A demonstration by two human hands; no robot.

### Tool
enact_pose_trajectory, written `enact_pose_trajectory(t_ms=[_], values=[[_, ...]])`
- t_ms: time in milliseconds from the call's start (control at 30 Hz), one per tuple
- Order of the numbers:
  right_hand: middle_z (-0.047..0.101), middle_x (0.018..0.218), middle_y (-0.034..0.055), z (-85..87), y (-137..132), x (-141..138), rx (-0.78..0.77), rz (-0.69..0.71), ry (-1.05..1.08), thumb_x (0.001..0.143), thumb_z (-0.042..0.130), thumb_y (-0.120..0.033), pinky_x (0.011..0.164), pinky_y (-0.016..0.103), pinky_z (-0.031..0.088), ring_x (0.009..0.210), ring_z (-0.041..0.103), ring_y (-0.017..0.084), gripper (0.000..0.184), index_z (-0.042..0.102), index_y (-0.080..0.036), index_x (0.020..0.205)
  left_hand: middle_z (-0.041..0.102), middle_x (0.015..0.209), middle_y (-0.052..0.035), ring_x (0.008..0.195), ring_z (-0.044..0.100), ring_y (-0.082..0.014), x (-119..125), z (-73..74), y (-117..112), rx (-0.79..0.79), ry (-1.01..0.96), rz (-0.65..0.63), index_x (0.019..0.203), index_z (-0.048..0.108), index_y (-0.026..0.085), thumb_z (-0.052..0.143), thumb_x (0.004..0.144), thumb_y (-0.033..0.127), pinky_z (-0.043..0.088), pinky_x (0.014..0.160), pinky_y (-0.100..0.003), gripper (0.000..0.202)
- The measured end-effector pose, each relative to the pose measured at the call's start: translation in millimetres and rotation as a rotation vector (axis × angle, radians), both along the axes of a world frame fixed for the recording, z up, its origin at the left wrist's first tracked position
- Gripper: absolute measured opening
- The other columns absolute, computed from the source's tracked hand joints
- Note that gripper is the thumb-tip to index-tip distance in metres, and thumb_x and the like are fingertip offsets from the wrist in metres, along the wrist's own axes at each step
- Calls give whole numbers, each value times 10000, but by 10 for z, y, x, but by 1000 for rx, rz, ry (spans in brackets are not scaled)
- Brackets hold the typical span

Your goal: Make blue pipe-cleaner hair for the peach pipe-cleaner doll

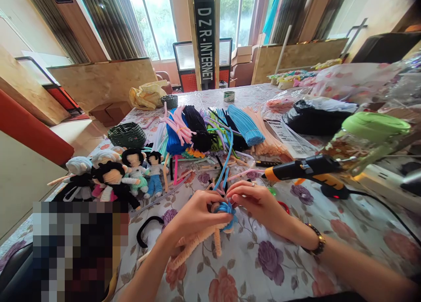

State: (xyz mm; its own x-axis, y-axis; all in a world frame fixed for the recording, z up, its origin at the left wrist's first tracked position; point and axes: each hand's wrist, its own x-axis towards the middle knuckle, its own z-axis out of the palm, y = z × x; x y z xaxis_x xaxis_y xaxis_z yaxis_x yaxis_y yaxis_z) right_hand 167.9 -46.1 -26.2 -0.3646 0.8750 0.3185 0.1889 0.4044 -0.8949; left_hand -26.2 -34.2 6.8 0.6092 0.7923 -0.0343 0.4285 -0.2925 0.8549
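My left hand (206,212) is closed round a small pipe-cleaner doll (223,212) with a blue body and peach limbs. The doll's peach limbs (194,246) stick out below that hand, toward me. From its far side a long light-blue pipe cleaner (227,157) rises and curves upward. My right hand (256,201) pinches at the blue part with thumb and forefinger, close to the left fingertips; a blue strand seems to lie in that pinch. A black bent pipe cleaner (148,229) rests left of my left wrist.
Finished dolls (131,172) sit at the left. Bundles of coloured pipe cleaners (204,131) lie across the middle. A glue gun (302,169), its red light lit, stands at right with its black cord trailing. Dark woven baskets (126,134) and a tape roll (229,96) are farther back.
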Motion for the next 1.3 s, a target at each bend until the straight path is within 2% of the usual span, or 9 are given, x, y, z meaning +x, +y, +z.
enact_pose_trajectory(t_ms=[100,200,367,500,600,800,1000,1167,1300], values=[[627,974,73,61,-36,12,-10,-25,83,903,502,-326,707,257,519,853,605,149,207,658,-192,916,595,789,-31,741,517,-140,-12,14,14,-75,-134,30,757,665,123,665,719,303,391,651,-223,183],[612,1051,74,125,-79,23,-26,15,167,902,501,-342,799,281,518,983,585,171,213,630,-218,1017,591,815,-40,708,506,-120,-12,-3,24,-202,-337,130,832,655,112,694,705,340,398,628,-217,263],[529,1238,73,111,-132,-34,-329,225,398,831,588,-440,856,341,515,1056,576,188,446,475,-300,1239,569,740,-2,665,497,-94,34,-55,-2,-252,-603,328,858,601,132,695,712,382,406,624,-201,304],[432,1337,60,35,-129,-98,-511,286,520,795,647,-401,859,378,518,1031,595,179,554,398,-368,1289,582,760,2,680,510,-95,100,-84,-43,-179,-628,434,887,582,141,701,712,378,417,633,-194,317],[455,1324,43,19,-130,-115,-586,236,512,826,608,-385,817,360,539,1018,604,169,511,395,-393,1292,590,782,-7,699,522,-103,140,-93,-74,-149,-581,421,901,580,140,677,740,379,426,643,-198,304],[564,1272,37,57,-164,-122,-507,140,478,835,611,-345,963,340,448,1133,552,178,444,489,-320,1261,608,863,-35,773,552,-133,150,-125,-73,-103,-509,309,910,601,137,710,702,395,445,645,-195,349],[629,1151,24,67,-178,-117,-457,122,526,813,637,-313,870,285,481,1026,597,158,398,540,-309,1199,634,951,-49,886,586,-171,105,-144,-51,13,-442,296,1013,609,188,723,689,390,490,724,-223,398],[632,1121,39,76,-193,-88,-419,69,486,788,651,-357,812,277,488,998,589,176,422,542,-286,1189,628,922,-47,844,588,-153,78,-118,-81,240,-495,342,965,645,200,645,782,320,497,726,-237,219],[637,1095,45,89,-210,-91,-394,61,454,762,667,-384,785,279,492,972,584,185,437,552,-280,1170,624,909,-38,823,596,-130,63,-108,-89,457,-514,305,922,682,214,624,802,193,494,712,-226,136]])
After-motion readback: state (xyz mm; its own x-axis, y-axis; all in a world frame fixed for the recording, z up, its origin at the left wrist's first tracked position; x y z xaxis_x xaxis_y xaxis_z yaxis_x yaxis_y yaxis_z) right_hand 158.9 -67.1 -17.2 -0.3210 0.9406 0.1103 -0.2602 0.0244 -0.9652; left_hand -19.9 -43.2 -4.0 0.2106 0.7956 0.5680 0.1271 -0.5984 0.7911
